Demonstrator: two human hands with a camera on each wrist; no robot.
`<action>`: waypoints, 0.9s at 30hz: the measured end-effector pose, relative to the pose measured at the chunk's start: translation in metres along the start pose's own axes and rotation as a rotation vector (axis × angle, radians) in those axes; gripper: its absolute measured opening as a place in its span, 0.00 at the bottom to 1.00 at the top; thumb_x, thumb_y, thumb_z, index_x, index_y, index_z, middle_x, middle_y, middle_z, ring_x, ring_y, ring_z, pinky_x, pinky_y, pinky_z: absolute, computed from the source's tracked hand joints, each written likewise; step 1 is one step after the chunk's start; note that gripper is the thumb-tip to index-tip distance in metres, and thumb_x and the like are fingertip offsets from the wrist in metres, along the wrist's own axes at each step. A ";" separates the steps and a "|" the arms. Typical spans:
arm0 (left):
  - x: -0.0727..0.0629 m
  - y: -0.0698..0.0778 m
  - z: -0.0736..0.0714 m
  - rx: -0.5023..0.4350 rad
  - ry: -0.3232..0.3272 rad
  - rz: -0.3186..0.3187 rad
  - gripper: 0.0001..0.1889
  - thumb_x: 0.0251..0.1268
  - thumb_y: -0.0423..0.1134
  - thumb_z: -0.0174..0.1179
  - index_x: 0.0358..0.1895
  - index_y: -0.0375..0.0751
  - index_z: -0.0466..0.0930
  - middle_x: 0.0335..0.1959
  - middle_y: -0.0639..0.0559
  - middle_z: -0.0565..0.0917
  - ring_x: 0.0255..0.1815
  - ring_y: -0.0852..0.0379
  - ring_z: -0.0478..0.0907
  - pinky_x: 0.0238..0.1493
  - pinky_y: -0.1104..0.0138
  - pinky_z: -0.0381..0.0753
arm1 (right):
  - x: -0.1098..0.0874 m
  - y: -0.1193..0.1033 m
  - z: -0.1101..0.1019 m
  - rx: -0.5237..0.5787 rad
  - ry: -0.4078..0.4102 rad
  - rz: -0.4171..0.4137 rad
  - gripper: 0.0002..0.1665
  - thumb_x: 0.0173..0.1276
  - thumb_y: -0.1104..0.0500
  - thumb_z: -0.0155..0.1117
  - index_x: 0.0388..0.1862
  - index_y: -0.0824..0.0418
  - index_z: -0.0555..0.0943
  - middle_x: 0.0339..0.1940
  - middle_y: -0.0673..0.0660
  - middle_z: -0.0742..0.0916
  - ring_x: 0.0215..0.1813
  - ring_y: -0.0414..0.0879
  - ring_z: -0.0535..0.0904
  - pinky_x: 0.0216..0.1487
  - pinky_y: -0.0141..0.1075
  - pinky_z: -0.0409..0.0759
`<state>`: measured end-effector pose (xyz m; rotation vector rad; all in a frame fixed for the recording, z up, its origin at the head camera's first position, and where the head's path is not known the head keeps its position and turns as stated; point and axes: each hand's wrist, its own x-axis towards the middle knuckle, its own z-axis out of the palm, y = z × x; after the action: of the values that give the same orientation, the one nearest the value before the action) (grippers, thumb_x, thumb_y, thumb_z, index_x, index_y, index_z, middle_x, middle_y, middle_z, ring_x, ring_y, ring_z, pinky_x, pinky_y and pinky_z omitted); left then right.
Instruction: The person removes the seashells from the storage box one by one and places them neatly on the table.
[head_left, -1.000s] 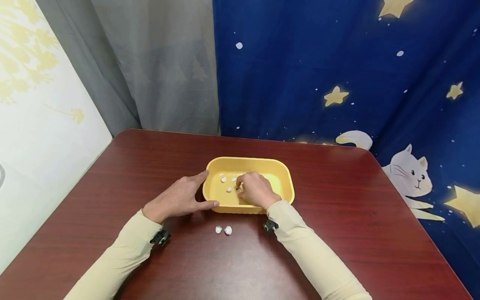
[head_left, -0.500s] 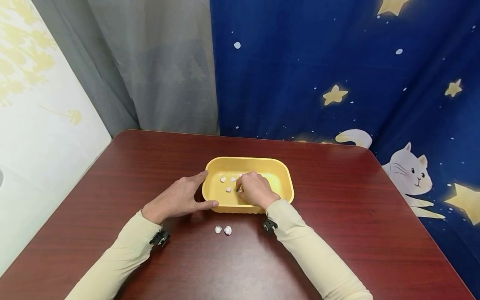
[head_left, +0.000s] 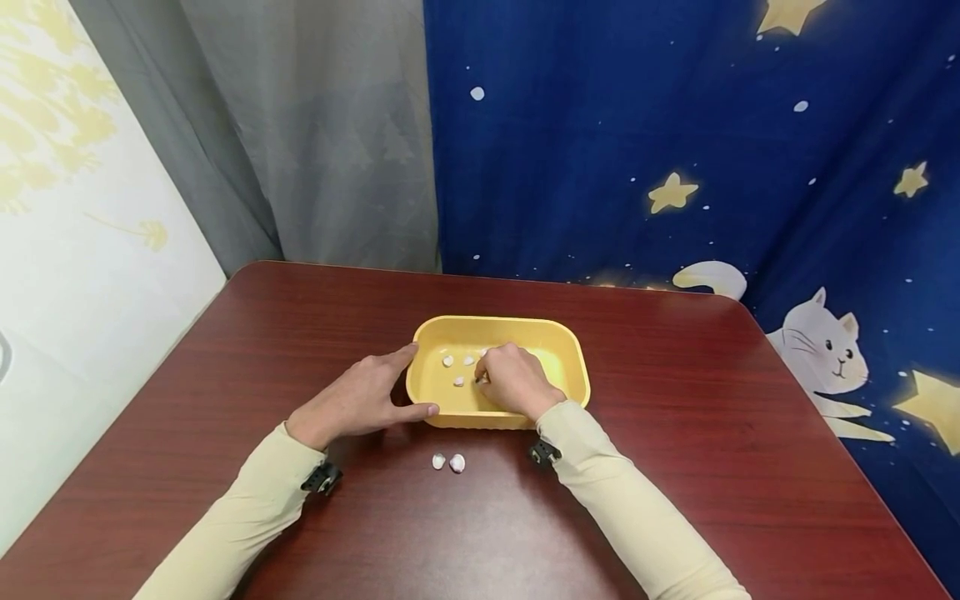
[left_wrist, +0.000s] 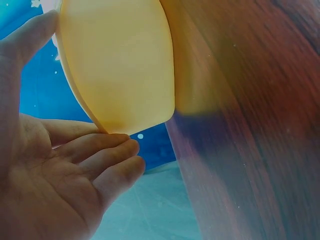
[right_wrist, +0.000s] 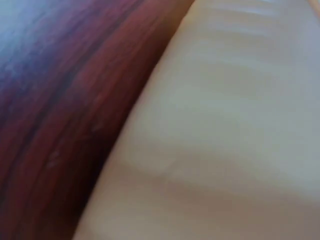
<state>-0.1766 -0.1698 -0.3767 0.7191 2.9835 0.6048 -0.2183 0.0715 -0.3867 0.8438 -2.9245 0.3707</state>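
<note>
A yellow plastic basin (head_left: 555, 367) sits in the middle of the table. My left hand (head_left: 356, 400) grips its left end, thumb on the front rim and fingertips near the back left corner. The left wrist view shows the same hand (left_wrist: 60, 165) spanning the basin (left_wrist: 120, 65). Inside the basin, my right hand (head_left: 516, 379) has its fingers bent down, pinching a small, partly dark shell (head_left: 482, 380) that they mostly cover. Left of those fingers lie several small white shells, among them one shell (head_left: 447, 361) and another shell (head_left: 459, 382). The right wrist view shows the basin wall (right_wrist: 215, 115) close and blurred.
Two more white shells (head_left: 457, 462) lie side by side on the dark red wooden table (head_left: 360, 517), in front of the basin. Behind the table hang a grey curtain (head_left: 337, 150) and a blue star-print curtain (head_left: 570, 150). A pale wall panel (head_left: 82, 275) stands at the left.
The right fingertips have shifted slightly around the small shell, which shows less than a second ago. The left hand, the basin and the other shells keep their places.
</note>
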 end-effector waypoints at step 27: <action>0.001 -0.001 0.001 -0.011 0.002 0.001 0.57 0.55 0.72 0.64 0.77 0.33 0.58 0.72 0.40 0.74 0.64 0.48 0.80 0.63 0.53 0.81 | -0.031 -0.018 -0.037 0.017 0.038 -0.080 0.07 0.59 0.62 0.70 0.33 0.52 0.92 0.29 0.46 0.90 0.34 0.41 0.84 0.32 0.37 0.82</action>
<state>-0.1776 -0.1696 -0.3781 0.7197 2.9792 0.6225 -0.1824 0.0819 -0.3519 0.9424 -2.8464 0.4018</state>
